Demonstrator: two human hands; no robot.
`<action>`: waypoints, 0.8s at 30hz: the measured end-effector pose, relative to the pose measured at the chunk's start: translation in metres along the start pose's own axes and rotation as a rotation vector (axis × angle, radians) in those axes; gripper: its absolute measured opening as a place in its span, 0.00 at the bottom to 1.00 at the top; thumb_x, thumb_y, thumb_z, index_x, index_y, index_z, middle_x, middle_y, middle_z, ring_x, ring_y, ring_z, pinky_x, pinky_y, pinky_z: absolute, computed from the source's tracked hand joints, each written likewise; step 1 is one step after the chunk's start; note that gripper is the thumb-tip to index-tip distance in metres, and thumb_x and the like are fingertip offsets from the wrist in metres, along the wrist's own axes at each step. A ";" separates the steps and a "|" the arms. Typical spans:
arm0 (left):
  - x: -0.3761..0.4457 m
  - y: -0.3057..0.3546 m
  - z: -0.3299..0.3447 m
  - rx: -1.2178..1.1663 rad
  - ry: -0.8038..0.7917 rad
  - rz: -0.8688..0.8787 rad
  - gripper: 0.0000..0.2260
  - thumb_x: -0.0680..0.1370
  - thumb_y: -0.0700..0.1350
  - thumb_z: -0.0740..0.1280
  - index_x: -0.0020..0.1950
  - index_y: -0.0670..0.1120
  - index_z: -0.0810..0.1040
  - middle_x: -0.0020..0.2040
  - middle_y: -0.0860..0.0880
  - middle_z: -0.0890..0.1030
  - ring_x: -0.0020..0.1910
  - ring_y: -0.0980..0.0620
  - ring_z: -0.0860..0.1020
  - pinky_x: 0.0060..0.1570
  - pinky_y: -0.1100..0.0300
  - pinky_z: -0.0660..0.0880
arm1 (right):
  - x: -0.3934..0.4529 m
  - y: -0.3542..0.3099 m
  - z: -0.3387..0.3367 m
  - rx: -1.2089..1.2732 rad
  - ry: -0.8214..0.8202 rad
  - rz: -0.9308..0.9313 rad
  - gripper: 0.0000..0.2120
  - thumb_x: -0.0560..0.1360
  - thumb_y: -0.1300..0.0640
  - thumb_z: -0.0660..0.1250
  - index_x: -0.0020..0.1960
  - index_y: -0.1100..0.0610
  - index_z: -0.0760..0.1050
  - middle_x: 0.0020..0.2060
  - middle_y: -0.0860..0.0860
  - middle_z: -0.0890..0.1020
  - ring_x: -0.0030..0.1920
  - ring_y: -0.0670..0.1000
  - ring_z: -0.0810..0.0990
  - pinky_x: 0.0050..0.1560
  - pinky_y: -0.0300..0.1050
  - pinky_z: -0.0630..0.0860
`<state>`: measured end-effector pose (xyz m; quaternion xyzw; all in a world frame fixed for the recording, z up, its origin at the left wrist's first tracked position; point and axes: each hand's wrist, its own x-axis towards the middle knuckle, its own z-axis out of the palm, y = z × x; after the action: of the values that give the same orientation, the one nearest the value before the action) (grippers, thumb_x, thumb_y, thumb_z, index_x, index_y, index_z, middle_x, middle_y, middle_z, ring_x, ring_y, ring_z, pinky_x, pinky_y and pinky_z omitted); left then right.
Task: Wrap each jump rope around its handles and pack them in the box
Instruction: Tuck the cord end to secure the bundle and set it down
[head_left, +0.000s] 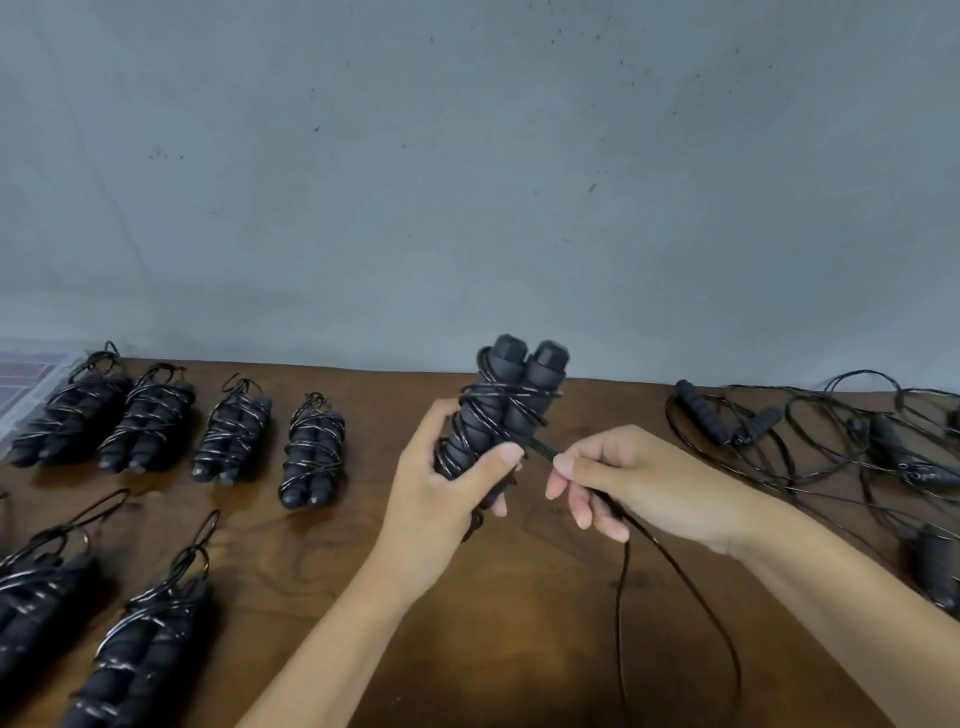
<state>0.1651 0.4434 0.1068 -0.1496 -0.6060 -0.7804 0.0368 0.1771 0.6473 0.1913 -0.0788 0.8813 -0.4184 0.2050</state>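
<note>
Wrapped ropes lie at the tabletop's left edge; left hand grips paired handles, right hand pinches loose cord.

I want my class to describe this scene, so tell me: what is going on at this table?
A person is winding a jump rope. The left hand grips a pair of black foam handles held upright, already partly wrapped, while the right hand pinches the thin black cord, whose slack loops down toward the brown wooden table. Six finished wrapped bundles lie to the left; tangled unwrapped ropes wait on the right.
</note>
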 end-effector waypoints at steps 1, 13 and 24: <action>0.000 -0.002 -0.004 -0.021 0.020 -0.014 0.09 0.78 0.43 0.74 0.55 0.49 0.78 0.44 0.40 0.84 0.31 0.40 0.77 0.35 0.53 0.76 | -0.001 -0.002 0.007 0.017 0.016 0.005 0.16 0.86 0.52 0.59 0.50 0.59 0.82 0.33 0.52 0.83 0.28 0.49 0.74 0.63 0.61 0.76; -0.005 -0.020 -0.026 -0.174 0.237 -0.092 0.11 0.81 0.48 0.72 0.59 0.46 0.75 0.47 0.39 0.84 0.38 0.42 0.80 0.40 0.50 0.77 | -0.001 -0.037 0.082 0.456 0.231 -0.058 0.13 0.85 0.58 0.59 0.53 0.61 0.81 0.33 0.53 0.83 0.31 0.51 0.78 0.36 0.42 0.77; -0.006 -0.032 -0.014 -0.197 0.258 -0.103 0.18 0.75 0.57 0.74 0.58 0.50 0.76 0.48 0.26 0.75 0.36 0.41 0.70 0.31 0.55 0.71 | 0.010 -0.026 0.126 0.266 0.410 -0.080 0.13 0.83 0.52 0.60 0.44 0.51 0.80 0.42 0.43 0.84 0.46 0.41 0.83 0.48 0.32 0.76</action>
<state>0.1603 0.4378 0.0721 -0.0201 -0.5237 -0.8496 0.0595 0.2217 0.5387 0.1368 0.0006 0.8378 -0.5458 0.0140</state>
